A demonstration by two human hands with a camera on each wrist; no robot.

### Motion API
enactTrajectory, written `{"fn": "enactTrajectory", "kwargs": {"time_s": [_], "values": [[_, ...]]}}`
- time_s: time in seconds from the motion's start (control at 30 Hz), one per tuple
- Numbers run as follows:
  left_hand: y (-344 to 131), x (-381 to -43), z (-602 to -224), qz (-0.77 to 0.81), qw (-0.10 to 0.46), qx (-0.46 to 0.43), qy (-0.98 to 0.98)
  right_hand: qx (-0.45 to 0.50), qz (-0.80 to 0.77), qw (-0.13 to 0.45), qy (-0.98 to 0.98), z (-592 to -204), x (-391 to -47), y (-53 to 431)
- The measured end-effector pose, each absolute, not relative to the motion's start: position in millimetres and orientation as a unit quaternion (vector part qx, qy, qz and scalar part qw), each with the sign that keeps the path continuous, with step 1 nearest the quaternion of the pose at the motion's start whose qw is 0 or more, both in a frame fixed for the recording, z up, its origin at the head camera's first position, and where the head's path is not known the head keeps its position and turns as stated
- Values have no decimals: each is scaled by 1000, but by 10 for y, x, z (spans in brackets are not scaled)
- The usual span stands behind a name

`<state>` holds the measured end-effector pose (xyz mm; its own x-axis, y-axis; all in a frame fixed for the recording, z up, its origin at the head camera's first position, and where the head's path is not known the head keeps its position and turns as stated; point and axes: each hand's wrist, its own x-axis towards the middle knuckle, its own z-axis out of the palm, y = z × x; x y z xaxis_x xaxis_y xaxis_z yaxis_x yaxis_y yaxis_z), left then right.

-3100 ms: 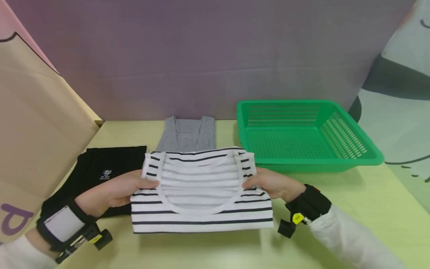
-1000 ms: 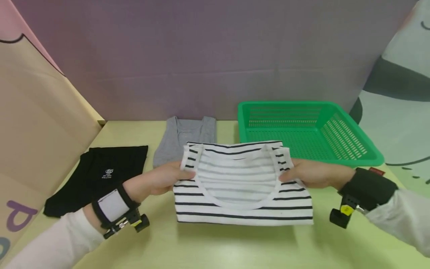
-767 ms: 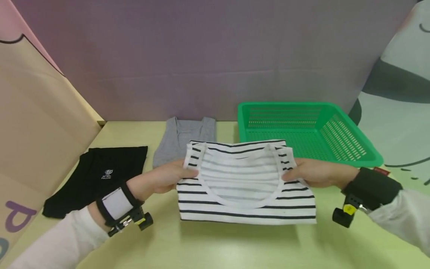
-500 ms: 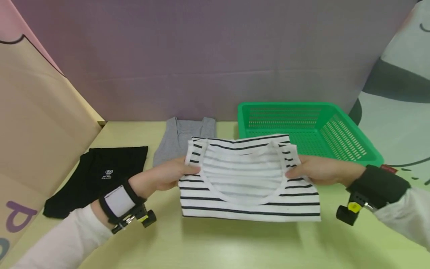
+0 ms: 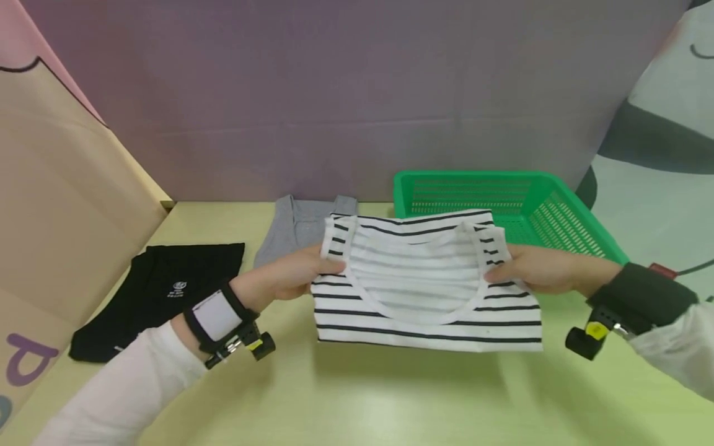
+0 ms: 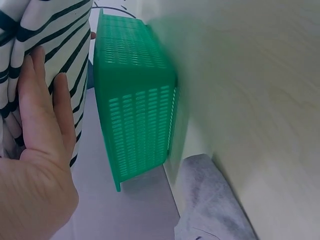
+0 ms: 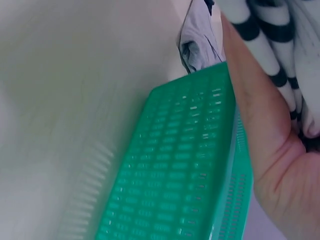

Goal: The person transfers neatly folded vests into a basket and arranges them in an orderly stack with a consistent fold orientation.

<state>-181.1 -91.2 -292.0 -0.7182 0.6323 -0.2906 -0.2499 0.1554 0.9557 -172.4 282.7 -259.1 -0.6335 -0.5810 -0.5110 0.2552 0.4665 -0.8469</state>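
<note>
A folded white shirt with black stripes [image 5: 418, 313] hangs level above the table, its round neckline facing me. My left hand [image 5: 292, 271] grips its left side, thumb on top beside the neckline; in the left wrist view the fingers [image 6: 37, 110] lie along the underside. At the opposite side my right hand [image 5: 538, 267] holds it the same way, and in the right wrist view part of that hand [image 7: 260, 110] shows against the bunched striped cloth. The shirt's far edge overlaps the near part of the green basket [image 5: 580, 217] in the head view.
The green plastic basket stands at the back right of the pale table [image 5: 357, 402]. A folded grey top [image 5: 307, 229] lies at the back, partly covered from view by the shirt. Folded black clothing [image 5: 184, 272] lies on the left. A grey-purple cloth wall [image 5: 312, 93] closes the back.
Both hands have carried the striped shirt rightward and away from me, from near the black clothing toward the basket. The grip on it looks the same. Basket, grey top and black clothing have stayed put.
</note>
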Motion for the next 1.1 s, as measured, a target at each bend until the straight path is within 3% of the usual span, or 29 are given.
{"fn": "enactTrajectory", "kwargs": {"time_s": [1.1], "values": [[-322,-2376,-2620,615,319,114,712,-47,-453,333,825,-2299,-2086,3253]]}}
